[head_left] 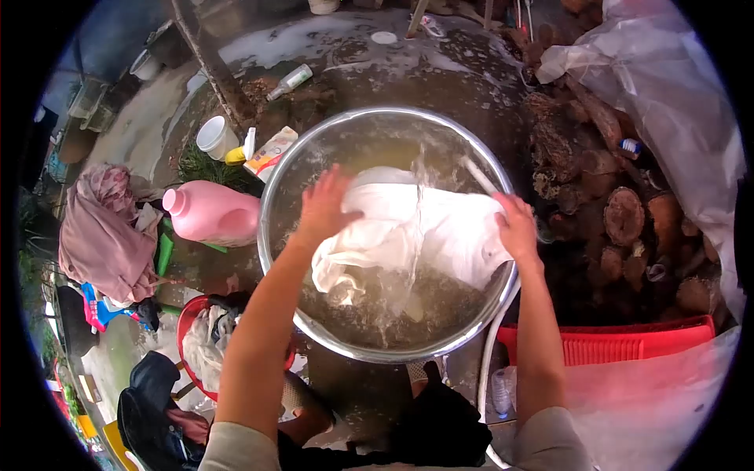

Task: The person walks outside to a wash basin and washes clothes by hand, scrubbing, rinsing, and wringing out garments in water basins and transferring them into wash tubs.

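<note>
A red washboard (613, 345) lies near stacked logs (624, 216).

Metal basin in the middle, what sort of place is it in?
Likely an outdoor washing yard: white cloth in the water-filled metal basin, cut logs beside it, wet ground around.

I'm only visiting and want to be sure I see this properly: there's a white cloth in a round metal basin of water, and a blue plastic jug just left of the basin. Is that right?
Not quite: the plastic jug is pink, not blue, as the head view shows. It is just left of the round metal basin of water, with the white cloth in it.
</note>
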Motion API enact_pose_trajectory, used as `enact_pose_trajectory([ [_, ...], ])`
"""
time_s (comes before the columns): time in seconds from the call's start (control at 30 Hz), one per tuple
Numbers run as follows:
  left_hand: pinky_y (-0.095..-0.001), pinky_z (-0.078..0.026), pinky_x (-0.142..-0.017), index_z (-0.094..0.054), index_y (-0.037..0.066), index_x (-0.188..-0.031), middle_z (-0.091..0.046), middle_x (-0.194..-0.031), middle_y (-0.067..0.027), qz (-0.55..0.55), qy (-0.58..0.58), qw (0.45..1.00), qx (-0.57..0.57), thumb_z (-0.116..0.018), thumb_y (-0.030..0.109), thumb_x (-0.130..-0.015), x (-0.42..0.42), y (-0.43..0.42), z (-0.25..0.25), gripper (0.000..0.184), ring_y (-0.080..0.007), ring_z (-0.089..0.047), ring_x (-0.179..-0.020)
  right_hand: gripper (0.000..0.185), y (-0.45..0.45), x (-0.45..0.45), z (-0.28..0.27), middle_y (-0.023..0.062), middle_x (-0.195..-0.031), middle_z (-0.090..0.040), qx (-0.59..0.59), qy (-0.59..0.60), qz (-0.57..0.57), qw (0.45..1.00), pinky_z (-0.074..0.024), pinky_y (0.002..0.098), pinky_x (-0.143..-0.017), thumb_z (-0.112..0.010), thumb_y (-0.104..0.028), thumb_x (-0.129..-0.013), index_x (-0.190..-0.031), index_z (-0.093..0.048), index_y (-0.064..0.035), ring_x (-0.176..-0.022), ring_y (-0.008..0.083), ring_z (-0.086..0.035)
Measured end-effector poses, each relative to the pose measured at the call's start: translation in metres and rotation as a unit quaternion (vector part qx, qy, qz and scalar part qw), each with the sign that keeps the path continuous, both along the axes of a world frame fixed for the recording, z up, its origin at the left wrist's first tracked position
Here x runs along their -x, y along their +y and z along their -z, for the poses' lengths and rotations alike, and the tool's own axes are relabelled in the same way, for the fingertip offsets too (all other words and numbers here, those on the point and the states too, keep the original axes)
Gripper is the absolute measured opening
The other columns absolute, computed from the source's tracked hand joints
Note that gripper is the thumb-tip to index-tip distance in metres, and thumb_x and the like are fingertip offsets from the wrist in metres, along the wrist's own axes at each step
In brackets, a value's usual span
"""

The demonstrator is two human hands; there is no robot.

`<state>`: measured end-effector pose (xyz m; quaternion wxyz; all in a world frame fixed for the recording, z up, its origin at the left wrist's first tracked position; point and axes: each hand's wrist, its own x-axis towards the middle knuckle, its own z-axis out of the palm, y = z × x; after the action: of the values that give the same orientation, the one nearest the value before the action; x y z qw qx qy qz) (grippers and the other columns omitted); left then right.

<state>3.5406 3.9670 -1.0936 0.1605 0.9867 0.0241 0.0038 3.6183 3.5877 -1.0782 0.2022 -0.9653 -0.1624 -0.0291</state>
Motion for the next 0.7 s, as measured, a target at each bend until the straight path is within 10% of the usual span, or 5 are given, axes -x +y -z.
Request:
enact_pose_trajectory([
  [0.17,-0.0696,-0.011,-0.104,-0.011,0.029,-0.150,-0.005,-0.154,-0.0208,0.077,0.102,0.983,-0.134,-0.071,0.072,-0.053,0.005,-0.054,0.065,0.121,-0.0454,-0.004,-0.141,0.075,0.045,0.026,0.053,0.0125,-0.149,-0.028,0.223,0.189,-0.051,0.955,-0.0185,0.0567,-0.110,-0.063,-0.040,-0.082,-0.146,-0.026,-0.0282,-0.140,0.0317,-0.022],
  [0.4,-0.0589,-0.015,-0.110,-0.009,0.021,-0.150,-0.010,-0.154,-0.0181,-0.011,0.255,0.962,-0.101,-0.074,0.052,-0.066,0.053,-0.046,0.114,0.111,-0.0387,-0.013,-0.141,0.074,0.057,0.096,0.133,0.0186,-0.145,-0.032,0.498,0.091,-0.204,0.838,-0.0150,0.0621,-0.108,-0.055,-0.045,-0.085,-0.145,-0.028,-0.0129,-0.139,0.0346,-0.022],
  [0.5,-0.0532,-0.020,-0.109,-0.021,0.018,-0.148,-0.019,-0.152,-0.0165,0.065,0.397,0.894,-0.197,-0.066,0.046,-0.076,0.073,-0.033,0.182,0.089,-0.0338,-0.026,-0.137,0.067,0.067,0.104,0.144,0.0171,-0.140,-0.038,0.424,0.186,-0.205,0.862,-0.0195,0.0576,-0.107,-0.055,-0.046,-0.085,-0.139,-0.035,-0.0114,-0.135,0.0333,-0.028],
  [0.57,-0.0490,-0.025,-0.108,-0.033,0.016,-0.143,-0.031,-0.147,-0.0159,0.048,0.292,0.926,-0.233,-0.061,0.043,-0.081,0.099,-0.027,0.249,0.073,-0.0307,-0.037,-0.131,0.063,0.072,0.107,0.162,0.0161,-0.137,-0.041,0.332,0.255,-0.162,0.893,-0.0225,0.0546,-0.106,-0.055,-0.047,-0.085,-0.134,-0.040,-0.0104,-0.132,0.0324,-0.032],
  [0.7,-0.0470,-0.035,-0.096,-0.044,0.014,-0.130,-0.044,-0.127,-0.0152,0.017,0.347,0.927,-0.142,-0.061,0.035,-0.080,0.121,-0.028,0.183,0.057,-0.0325,-0.047,-0.112,0.056,0.067,0.114,0.178,0.0142,-0.131,-0.049,0.172,0.392,-0.095,0.899,-0.0286,0.0487,-0.104,-0.054,-0.048,-0.085,-0.125,-0.051,-0.0084,-0.126,0.0307,-0.040],
])
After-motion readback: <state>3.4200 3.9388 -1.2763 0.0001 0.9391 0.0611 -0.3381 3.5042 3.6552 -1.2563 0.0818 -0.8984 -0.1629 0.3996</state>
